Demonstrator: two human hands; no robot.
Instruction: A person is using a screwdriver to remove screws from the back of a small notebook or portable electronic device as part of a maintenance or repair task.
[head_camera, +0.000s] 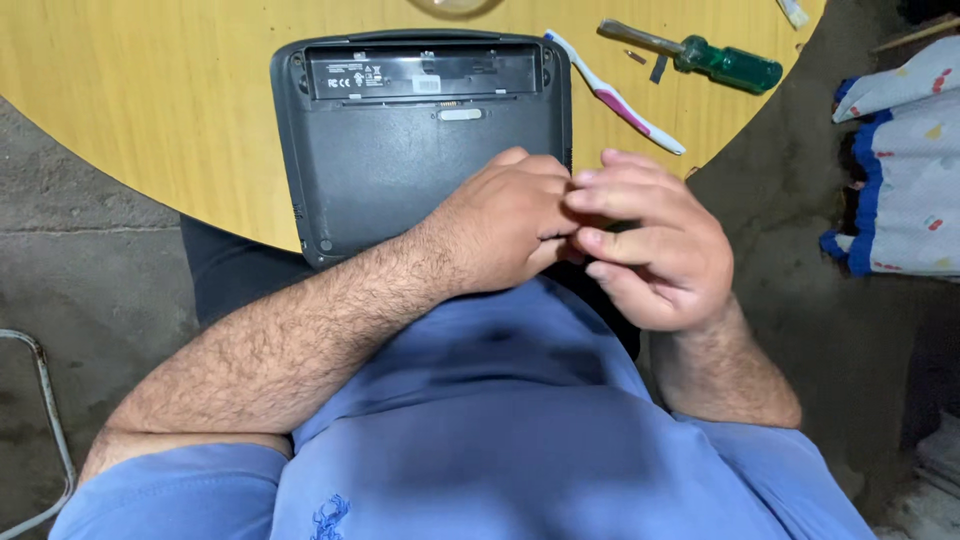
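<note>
Your left hand (505, 225) and right hand (645, 245) are curled together fingertip to fingertip over the near right corner of the upturned black laptop (400, 140), which lies on the round yellow table (150, 90) with its near edge hanging past the rim toward your lap; both seem pinched on something tiny, but I cannot tell what, since your fingers hide it. If it is a small part, a slip could drop it into your lap or onto the grey floor (90, 270), and pressing down on the overhanging edge could tip the laptop. The green-handled screwdriver (705, 58) and the pink-and-white toothbrush (615, 95) lie well apart from your hands, so a blind reach could knock them off.
</note>
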